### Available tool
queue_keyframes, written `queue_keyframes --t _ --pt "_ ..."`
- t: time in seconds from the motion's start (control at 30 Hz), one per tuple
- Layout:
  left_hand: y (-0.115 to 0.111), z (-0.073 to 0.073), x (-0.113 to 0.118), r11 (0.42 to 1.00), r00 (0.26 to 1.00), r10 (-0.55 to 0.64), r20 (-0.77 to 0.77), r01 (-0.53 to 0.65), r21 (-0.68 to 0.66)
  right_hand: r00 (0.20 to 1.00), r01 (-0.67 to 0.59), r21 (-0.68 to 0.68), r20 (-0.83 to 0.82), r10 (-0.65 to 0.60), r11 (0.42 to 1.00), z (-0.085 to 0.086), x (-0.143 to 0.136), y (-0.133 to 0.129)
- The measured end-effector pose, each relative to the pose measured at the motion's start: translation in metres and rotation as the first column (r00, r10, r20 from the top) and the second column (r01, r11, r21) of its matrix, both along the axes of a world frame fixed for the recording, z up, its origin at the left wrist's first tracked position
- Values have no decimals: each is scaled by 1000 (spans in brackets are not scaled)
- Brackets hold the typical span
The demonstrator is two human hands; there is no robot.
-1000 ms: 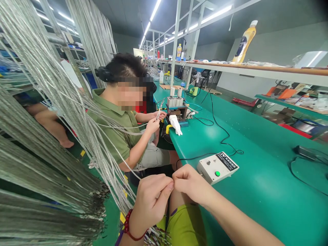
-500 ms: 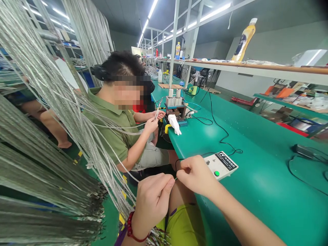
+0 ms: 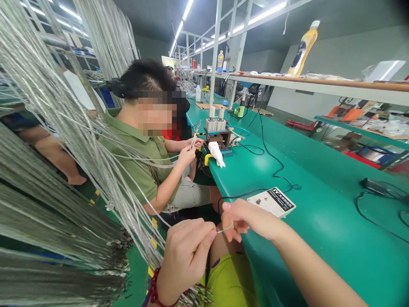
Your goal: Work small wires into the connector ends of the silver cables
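Note:
My left hand (image 3: pixel 189 251), with a red bead bracelet at the wrist, is closed in a pinch over my lap. From its fingertips a thin greenish wire (image 3: pixel 225 229) sticks out and curves to the right. The rest of the wire is hidden in the hand. Just right of it, my right hand (image 3: pixel 251 217) has its thumb lifted and its fingers apart, close to the wire's free end. Behind the right hand lies a white control box (image 3: pixel 272 202) with a black label, partly covered by the hand.
Bundles of silvery cables (image 3: pixel 96 140) hang along the left. A co-worker in a green shirt (image 3: pixel 137 162) holds cables at a small press (image 3: pixel 219 132) on the green bench (image 3: pixel 319 204). A white glove (image 3: pixel 216 154) lies against the press. Black cords (image 3: pixel 277 164) cross the bench.
My right hand has opened from a pinch, its thumb rising and fingers spreading. More of the wire's bent end now shows. My left hand keeps its pinch.

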State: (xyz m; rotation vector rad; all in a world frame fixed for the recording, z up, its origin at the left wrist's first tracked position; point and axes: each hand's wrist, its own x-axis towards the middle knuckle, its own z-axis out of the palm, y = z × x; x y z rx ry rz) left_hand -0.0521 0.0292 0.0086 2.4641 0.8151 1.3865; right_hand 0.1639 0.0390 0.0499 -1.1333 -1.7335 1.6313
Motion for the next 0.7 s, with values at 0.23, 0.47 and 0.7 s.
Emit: queue_keyframes --t 0.23,0.47,0.7 --pt "5 3 2 997 982 50 -183 -37 74 970 0 -221 -235 -53 975 -17 -16 5" --pt "6 -2 -1 988 970 108 -217 -81 131 896 161 -226 -374 -238 961 -35 -37 4" --pt "6 5 -1 981 989 92 -118 -70 180 700 233 -333 -595 -395 914 -30 -56 -13"
